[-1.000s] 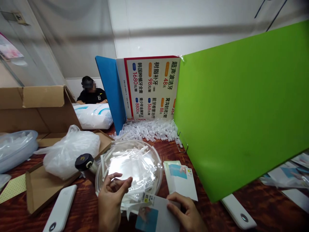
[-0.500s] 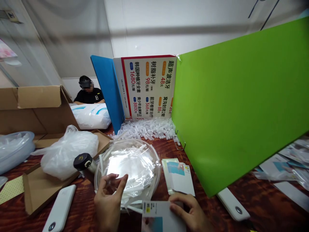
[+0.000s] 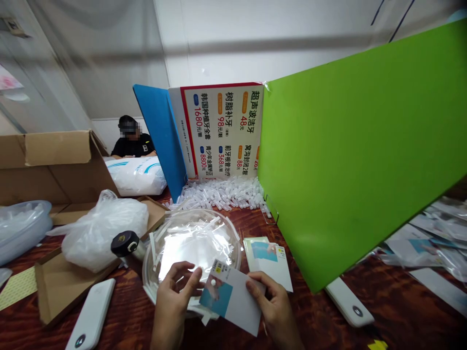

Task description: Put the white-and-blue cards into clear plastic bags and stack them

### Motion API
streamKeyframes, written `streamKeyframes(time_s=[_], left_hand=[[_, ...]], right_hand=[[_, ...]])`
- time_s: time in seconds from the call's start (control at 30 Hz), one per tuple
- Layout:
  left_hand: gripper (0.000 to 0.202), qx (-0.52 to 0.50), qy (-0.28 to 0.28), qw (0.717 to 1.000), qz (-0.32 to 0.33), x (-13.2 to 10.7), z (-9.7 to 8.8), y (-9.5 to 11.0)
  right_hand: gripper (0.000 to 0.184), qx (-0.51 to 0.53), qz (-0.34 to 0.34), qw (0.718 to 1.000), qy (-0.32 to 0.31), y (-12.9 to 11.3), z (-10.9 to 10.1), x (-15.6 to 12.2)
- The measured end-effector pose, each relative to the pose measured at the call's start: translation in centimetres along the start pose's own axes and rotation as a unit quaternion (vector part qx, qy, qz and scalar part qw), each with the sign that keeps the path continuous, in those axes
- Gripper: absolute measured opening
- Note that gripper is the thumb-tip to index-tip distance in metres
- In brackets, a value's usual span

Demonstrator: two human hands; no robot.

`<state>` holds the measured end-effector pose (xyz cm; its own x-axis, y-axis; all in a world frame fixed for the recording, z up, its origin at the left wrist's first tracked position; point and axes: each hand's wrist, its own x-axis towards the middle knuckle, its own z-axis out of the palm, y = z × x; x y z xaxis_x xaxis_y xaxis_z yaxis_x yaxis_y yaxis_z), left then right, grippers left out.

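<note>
A white printed card (image 3: 241, 297) with a blue picture and a yellow mark is tilted in front of me. My right hand (image 3: 272, 296) pinches its right side between thumb and fingers. By the card's left corner, my left hand (image 3: 178, 291) has its fingers bent, with thumb and forefinger apart; I see nothing held in it. Behind both hands stands a round clear tub (image 3: 235, 238) filled with glossy clear film pieces and white strips. A stack of similar cards (image 3: 279, 272) lies just beyond my right hand.
A green panel (image 3: 357, 155) rises at right, beside a printed price board (image 3: 222, 131) and a blue panel (image 3: 160, 141). Small clear tubes (image 3: 226, 192) are heaped there. Leftward are a thermos (image 3: 126, 245), plastic bag (image 3: 105, 233) and white power bank (image 3: 91, 316). A person (image 3: 132, 138) sits behind.
My right hand has lifted the card up and turned it toward my left hand. My left hand has shifted right and slightly down, closer to the card.
</note>
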<state>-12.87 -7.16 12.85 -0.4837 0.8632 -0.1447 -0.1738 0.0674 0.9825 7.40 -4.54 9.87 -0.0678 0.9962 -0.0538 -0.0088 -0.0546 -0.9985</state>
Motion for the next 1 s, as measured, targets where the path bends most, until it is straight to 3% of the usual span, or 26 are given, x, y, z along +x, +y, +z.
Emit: streamKeyframes(time_s=[0.17, 0.4, 0.63, 0.73, 0.8, 0.87, 0.93, 1.0], left_hand=[[0.040, -0.016, -0.022, 1.000, 0.003, -0.9, 1.1, 0.2], [0.040, 0.008, -0.075, 0.997, 0.003, -1.4, 1.5, 0.8], [0.039, 0.029, -0.101, 0.994, -0.008, -1.0, 0.6, 1.0], [0.043, 0.033, -0.103, 0.994, 0.000, -0.6, 0.4, 0.7], [0.051, 0.000, -0.054, 0.998, 0.025, -0.3, 0.3, 0.5], [0.059, -0.043, 0.010, 0.997, 0.058, -0.4, 0.5, 0.2], [0.065, -0.083, 0.021, 0.994, 0.065, -0.7, 0.8, -0.3], [0.074, -0.118, -0.019, 0.992, 0.040, -1.1, 1.2, -0.8]], right_hand=[[0.046, 0.055, 0.011, 0.998, 0.011, 0.3, 0.9, -0.1], [0.065, 0.161, 0.069, 0.980, -0.097, 1.9, 1.9, -0.2], [0.053, 0.266, 0.104, 0.949, -0.136, 2.1, 2.4, -0.2], [0.044, 0.255, 0.111, 0.956, -0.089, 2.2, 2.4, -0.4], [0.039, 0.183, 0.055, 0.981, -0.010, 2.2, 2.2, -0.4], [0.029, 0.043, -0.082, 0.993, 0.075, 1.9, 1.8, -0.5], [0.015, -0.109, -0.260, 0.952, 0.119, 1.5, 1.7, -0.6], [0.030, -0.223, -0.410, 0.878, 0.104, 1.2, 1.8, -0.4]])
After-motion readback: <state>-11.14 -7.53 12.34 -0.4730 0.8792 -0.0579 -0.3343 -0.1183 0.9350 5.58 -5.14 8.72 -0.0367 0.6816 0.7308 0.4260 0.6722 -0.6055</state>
